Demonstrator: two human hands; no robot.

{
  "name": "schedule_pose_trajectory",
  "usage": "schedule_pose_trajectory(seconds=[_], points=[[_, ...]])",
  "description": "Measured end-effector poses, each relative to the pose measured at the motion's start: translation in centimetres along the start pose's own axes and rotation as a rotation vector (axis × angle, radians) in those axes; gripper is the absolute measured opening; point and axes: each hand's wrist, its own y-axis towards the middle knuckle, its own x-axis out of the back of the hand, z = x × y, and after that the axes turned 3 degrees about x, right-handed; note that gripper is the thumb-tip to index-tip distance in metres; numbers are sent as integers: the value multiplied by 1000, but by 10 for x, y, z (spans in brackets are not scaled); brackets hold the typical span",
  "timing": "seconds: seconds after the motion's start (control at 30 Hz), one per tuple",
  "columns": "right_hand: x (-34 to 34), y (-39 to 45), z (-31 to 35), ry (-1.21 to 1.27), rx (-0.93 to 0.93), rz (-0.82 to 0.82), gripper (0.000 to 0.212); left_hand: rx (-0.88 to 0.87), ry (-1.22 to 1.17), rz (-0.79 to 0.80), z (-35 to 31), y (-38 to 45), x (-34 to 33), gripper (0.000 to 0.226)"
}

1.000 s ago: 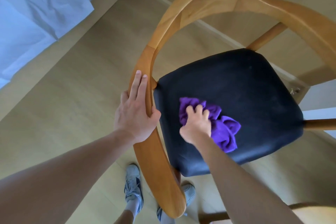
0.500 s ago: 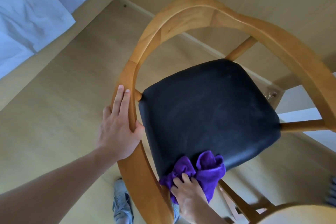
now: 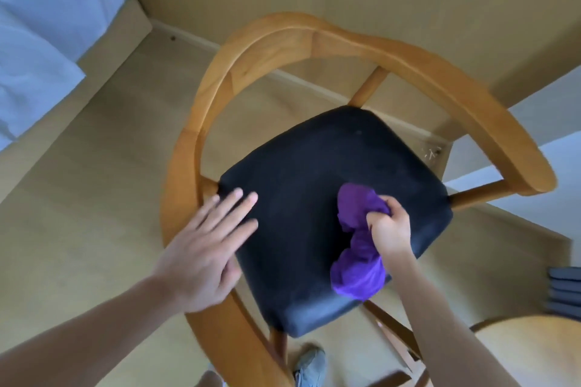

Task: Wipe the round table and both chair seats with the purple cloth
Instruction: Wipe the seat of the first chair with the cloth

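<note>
A person looked down on a curved light-wood armchair [image 3: 314, 41] with a black padded seat [image 3: 314, 198], standing on a pale wooden floor [image 3: 78, 229]. The right hand [image 3: 390, 228] gripped a bunched purple cloth [image 3: 358, 248], fingers curled round its middle; the cloth lay on the right front part of the seat, one end hanging toward the front edge. The left hand [image 3: 204, 248] was spread flat, fingers straight; the fingertips reached over the seat's left edge, though whether they touched it could not be told through the motion blur.

Judging by this view, the work was on one chair seat. Only a rounded wooden edge [image 3: 528, 352], possibly the round table, showed at the lower right, and no second chair was seen, so how much of the task remained could not be told.

Half a second before, the left hand had gripped the chair's left armrest and the cloth sat at the seat's near front corner. The left hand had since let go and opened over the seat, and the cloth had moved up and rightward. A white-sheeted bed [image 3: 47, 41] lay at the upper left, and a grey shoe [image 3: 309, 364] showed below the chair
</note>
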Motion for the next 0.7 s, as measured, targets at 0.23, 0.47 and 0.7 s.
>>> schedule_pose_trajectory(seconds=[0.23,0.47,0.7], points=[[-44,68,20,-588,-23,171,69,-310,53,229,4,18,16,31],[-118,-28,-30,-1119,146,422,65,-294,26,229,-1,22,24,31],[-64,-106,-65,-808,138,578,36,-141,13,500,-14,45,17,36]])
